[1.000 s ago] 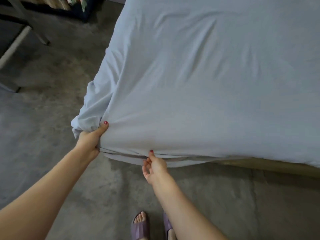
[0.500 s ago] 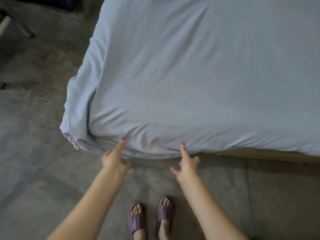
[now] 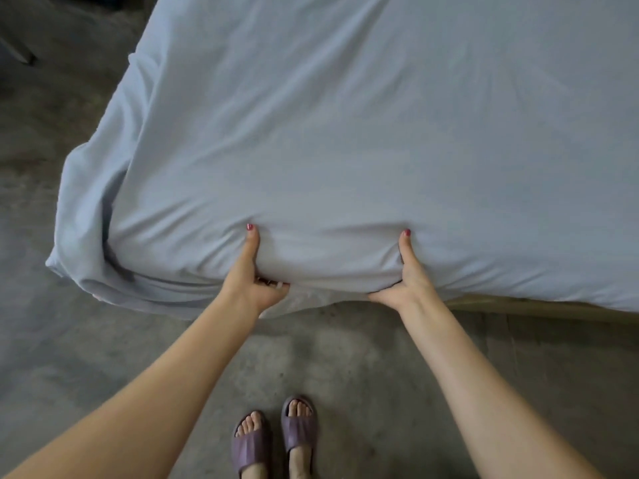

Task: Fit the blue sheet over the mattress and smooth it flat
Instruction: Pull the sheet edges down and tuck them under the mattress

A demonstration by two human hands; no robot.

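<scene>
The pale blue sheet (image 3: 363,133) covers the mattress top and hangs over its near edge. My left hand (image 3: 254,276) grips the sheet at that edge, thumb up on top and fingers curled underneath. My right hand (image 3: 404,274) grips the same edge about a forearm's length to the right, thumb on top, fingers tucked below. The cloth bulges and creases between the two hands. At the near left corner (image 3: 86,243) the sheet hangs in loose folds. The mattress itself is hidden under the sheet.
A tan strip of bed base (image 3: 539,307) shows under the sheet at the right. Grey concrete floor (image 3: 69,357) lies in front and to the left. My feet in purple slippers (image 3: 276,437) stand close to the bed. A dark furniture leg (image 3: 24,57) is far left.
Both hands have gone from open and reaching, just short of the edge, to gripping the sheet's near edge. The left hand had let go of the corner earlier; the view moved closer.
</scene>
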